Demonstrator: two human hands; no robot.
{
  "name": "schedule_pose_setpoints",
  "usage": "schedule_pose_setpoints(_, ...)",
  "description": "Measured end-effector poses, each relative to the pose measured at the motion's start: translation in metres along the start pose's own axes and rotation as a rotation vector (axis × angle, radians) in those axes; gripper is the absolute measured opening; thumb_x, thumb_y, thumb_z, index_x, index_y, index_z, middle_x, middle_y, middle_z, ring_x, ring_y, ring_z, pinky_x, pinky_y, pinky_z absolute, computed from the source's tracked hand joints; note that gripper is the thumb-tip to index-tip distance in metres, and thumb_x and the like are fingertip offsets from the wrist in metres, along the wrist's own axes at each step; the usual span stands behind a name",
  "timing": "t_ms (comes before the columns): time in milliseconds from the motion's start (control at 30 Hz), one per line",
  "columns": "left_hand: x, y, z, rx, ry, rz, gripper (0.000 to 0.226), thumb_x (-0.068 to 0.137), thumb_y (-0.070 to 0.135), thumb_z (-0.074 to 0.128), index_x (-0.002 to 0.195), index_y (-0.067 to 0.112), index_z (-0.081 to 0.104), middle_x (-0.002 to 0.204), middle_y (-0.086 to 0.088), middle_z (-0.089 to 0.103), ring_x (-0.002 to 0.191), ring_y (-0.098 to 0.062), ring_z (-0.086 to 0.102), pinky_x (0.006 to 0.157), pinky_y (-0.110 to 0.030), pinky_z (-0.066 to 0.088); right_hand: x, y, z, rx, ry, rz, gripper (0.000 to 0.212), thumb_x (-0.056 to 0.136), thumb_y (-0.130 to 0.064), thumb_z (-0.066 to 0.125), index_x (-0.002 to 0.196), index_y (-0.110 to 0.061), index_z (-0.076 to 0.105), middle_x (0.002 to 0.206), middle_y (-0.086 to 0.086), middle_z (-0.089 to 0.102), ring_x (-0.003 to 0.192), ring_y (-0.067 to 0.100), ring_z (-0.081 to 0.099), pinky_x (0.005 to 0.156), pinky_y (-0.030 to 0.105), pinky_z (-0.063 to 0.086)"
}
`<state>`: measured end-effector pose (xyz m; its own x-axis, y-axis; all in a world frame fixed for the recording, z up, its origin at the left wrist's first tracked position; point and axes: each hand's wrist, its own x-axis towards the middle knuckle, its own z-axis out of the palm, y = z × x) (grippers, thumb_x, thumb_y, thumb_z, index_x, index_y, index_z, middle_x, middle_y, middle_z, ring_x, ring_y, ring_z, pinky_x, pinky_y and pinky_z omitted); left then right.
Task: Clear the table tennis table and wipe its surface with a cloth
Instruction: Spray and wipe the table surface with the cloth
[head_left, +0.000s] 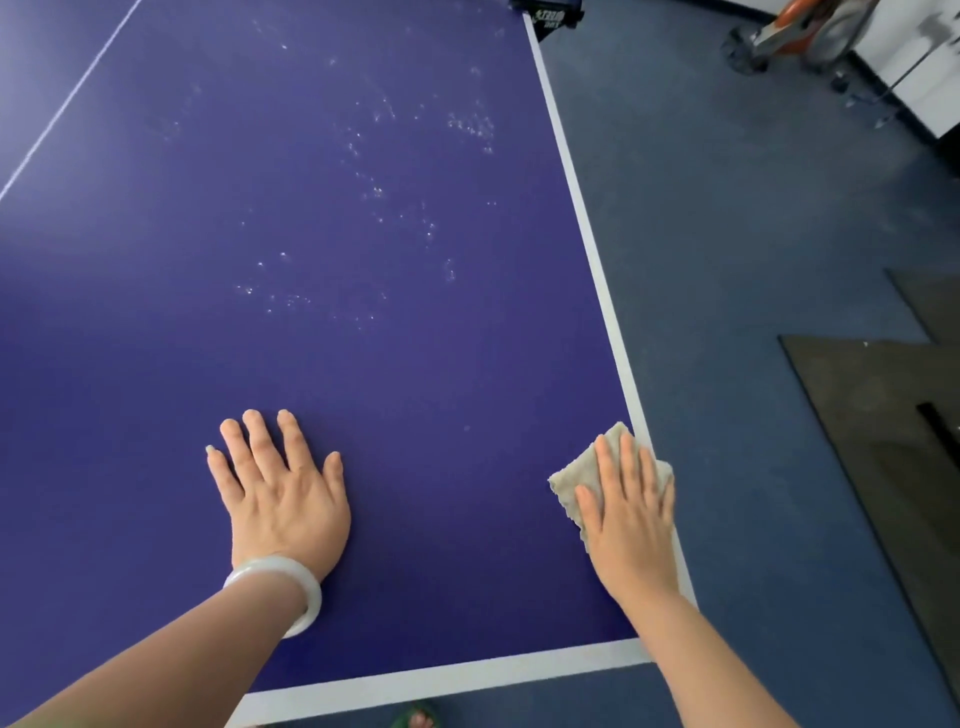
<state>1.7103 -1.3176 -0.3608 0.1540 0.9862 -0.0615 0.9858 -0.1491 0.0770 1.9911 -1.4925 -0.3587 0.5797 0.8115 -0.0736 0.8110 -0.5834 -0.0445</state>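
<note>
The dark blue table tennis table (363, 338) with white edge lines fills most of the view. Whitish specks and smudges are scattered over its middle and far right area. My right hand (628, 514) presses flat, fingers straight, on a folded beige cloth (569, 480) at the table's right edge near the front corner. My left hand (280, 488) rests flat on the bare surface with fingers spread, a pale bangle on its wrist.
Blue-grey floor lies right of the table, with dark mats (883, 415) on it. An orange and grey machine (795, 31) stands at the far right by a white wall. The black net post (550, 18) sits at the far end.
</note>
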Motion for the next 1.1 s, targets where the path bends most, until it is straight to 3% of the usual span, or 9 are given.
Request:
schedule_pose_setpoints(167,-0.001,0.001,-0.002,-0.038,-0.009,-0.008,0.071,0.098,0.046,0.018,0.154,0.001,0.018,0.159,-0.026,0.012,0.149,-0.041,-0.001,0.121,-0.055,-0.002,-0.083,0.005,0.013,0.002,0.062,0.163,0.063,0.103,-0.051,0.015,0.156,-0.018,0.021,0.164,0.008,0.017,0.15,0.029,0.019,0.115,0.057,0.027)
schedule_pose_setpoints(300,-0.001,0.003,-0.002,-0.05,-0.022,-0.018,0.071,0.098,0.047,0.017,0.154,0.002,0.017,0.16,-0.025,0.01,0.149,-0.04,-0.003,0.121,-0.053,-0.004,-0.068,-0.047,0.011,0.058,0.101,0.272,0.063,0.101,-0.047,0.021,0.154,-0.015,0.028,0.161,0.012,0.024,0.147,0.033,0.026,0.115,0.059,0.024)
schedule_pose_setpoints(467,-0.001,0.002,-0.004,-0.049,-0.032,-0.019,0.07,0.099,0.046,0.018,0.155,0.004,0.015,0.161,-0.024,0.008,0.149,-0.038,-0.005,0.121,-0.052,-0.005,-0.01,-0.135,0.005,0.095,-0.001,-0.234,0.063,0.103,-0.05,0.013,0.158,-0.02,0.011,0.166,0.006,0.0,0.153,0.026,-0.003,0.122,0.056,0.007)
schedule_pose_setpoints(567,-0.001,0.003,-0.005,-0.04,-0.029,-0.018,0.069,0.1,0.045,0.019,0.155,0.004,0.013,0.161,-0.024,0.007,0.15,-0.039,-0.005,0.121,-0.052,-0.006,0.022,-0.111,0.0,0.055,-0.072,-0.492,0.064,0.101,-0.053,0.008,0.159,-0.025,0.005,0.165,-0.002,-0.009,0.152,0.019,-0.012,0.122,0.053,0.004)
schedule_pose_setpoints(733,-0.002,0.004,-0.006,-0.027,-0.028,-0.005,0.073,0.096,0.047,0.006,0.155,0.004,0.015,0.161,-0.024,0.009,0.15,-0.04,-0.002,0.121,-0.053,-0.005,0.046,-0.037,0.0,0.049,0.013,0.208,0.066,0.099,-0.053,-0.002,0.157,-0.023,0.004,0.166,0.006,0.003,0.152,0.026,0.003,0.121,0.055,0.007)
schedule_pose_setpoints(800,-0.002,0.003,-0.004,-0.019,-0.02,-0.004,0.07,0.099,0.043,0.004,0.155,0.003,0.018,0.16,-0.025,0.013,0.15,-0.041,0.001,0.121,-0.054,-0.002,0.029,-0.051,0.003,0.064,0.059,0.271,0.065,0.1,-0.05,0.003,0.157,-0.019,0.007,0.165,0.011,0.009,0.152,0.031,0.009,0.119,0.059,0.012)
schedule_pose_setpoints(900,0.0,0.002,-0.002,-0.011,-0.024,-0.005,0.072,0.097,0.046,0.011,0.152,0.001,0.027,0.157,-0.027,0.022,0.148,-0.043,0.011,0.12,-0.057,0.006,0.007,-0.106,0.009,0.07,0.092,0.068,0.063,0.103,-0.047,0.013,0.156,-0.014,0.021,0.163,0.014,0.016,0.149,0.034,0.018,0.118,0.061,0.016)
schedule_pose_setpoints(1033,0.0,0.001,-0.001,-0.019,-0.033,-0.002,0.071,0.097,0.045,0.017,0.149,0.0,0.034,0.155,-0.028,0.028,0.147,-0.044,0.016,0.119,-0.058,0.012,0.023,-0.156,0.013,0.037,0.064,-0.372,0.062,0.103,-0.047,0.016,0.157,-0.016,0.019,0.165,0.009,0.012,0.152,0.029,0.01,0.119,0.056,0.014)
schedule_pose_setpoints(1100,0.0,0.0,0.0,-0.028,-0.034,-0.003,0.07,0.097,0.044,0.019,0.148,-0.001,0.036,0.154,-0.028,0.03,0.146,-0.044,0.019,0.118,-0.059,0.015,0.05,-0.145,0.011,0.003,0.034,-0.37,0.065,0.101,-0.051,0.006,0.158,-0.021,0.01,0.166,0.004,0.002,0.153,0.025,0.003,0.121,0.053,0.007)
